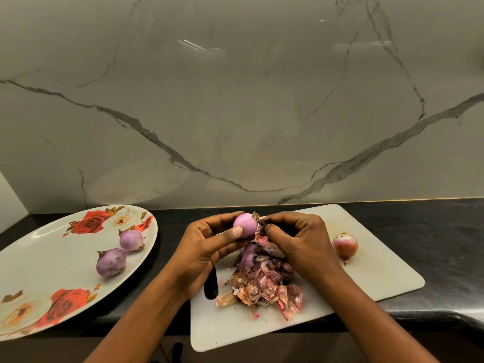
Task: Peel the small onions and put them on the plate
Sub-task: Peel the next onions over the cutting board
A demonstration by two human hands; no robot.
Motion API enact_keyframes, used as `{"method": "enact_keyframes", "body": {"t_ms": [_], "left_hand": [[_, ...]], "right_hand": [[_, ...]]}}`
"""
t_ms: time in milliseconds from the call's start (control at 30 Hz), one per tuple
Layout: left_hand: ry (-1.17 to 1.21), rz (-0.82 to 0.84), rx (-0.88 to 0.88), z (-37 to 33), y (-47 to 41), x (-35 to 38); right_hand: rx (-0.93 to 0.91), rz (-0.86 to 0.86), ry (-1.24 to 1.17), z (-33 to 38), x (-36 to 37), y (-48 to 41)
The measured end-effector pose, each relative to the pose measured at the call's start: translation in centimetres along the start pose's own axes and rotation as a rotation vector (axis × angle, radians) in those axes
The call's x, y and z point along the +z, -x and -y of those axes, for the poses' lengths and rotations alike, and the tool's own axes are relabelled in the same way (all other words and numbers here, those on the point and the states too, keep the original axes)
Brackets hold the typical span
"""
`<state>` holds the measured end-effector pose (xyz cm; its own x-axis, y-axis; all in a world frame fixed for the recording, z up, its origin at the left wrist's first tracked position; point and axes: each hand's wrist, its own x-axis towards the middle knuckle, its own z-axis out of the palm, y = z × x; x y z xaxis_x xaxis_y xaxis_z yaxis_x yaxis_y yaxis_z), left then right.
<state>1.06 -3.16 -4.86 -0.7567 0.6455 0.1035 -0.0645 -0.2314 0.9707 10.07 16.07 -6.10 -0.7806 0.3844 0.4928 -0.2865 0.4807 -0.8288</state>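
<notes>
My left hand (pixel 207 244) grips a small pink peeled onion (pixel 245 224) above the white cutting board (pixel 372 279). My right hand (pixel 296 237) pinches the dry root tuft at the onion's right end. Two peeled purple onions (pixel 131 240) (pixel 111 262) lie on the large white plate (pixel 52 247) with red roses at the left. One onion still in its brown skin (pixel 345 246) lies on the board to the right of my right hand.
A heap of pink and brown onion skins (pixel 264 281) covers the board's middle, under my hands. The board lies on a black counter (pixel 432 231) and overhangs its front edge. A marble wall (pixel 235 100) rises right behind the counter.
</notes>
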Motion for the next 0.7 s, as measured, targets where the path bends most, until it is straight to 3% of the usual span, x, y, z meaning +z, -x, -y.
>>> {"method": "enact_keyframes", "body": {"t_ms": [267,700], "left_hand": [[0.22,-0.033,-0.072,0.05,-0.46,-0.51],[-0.101,-0.026,0.043,0.4,-0.06,0.0]], "right_hand": [[-0.008,-0.049,0.052,0.08,-0.07,0.3],[-0.031,0.042,0.042,0.23,0.18,0.23]]}}
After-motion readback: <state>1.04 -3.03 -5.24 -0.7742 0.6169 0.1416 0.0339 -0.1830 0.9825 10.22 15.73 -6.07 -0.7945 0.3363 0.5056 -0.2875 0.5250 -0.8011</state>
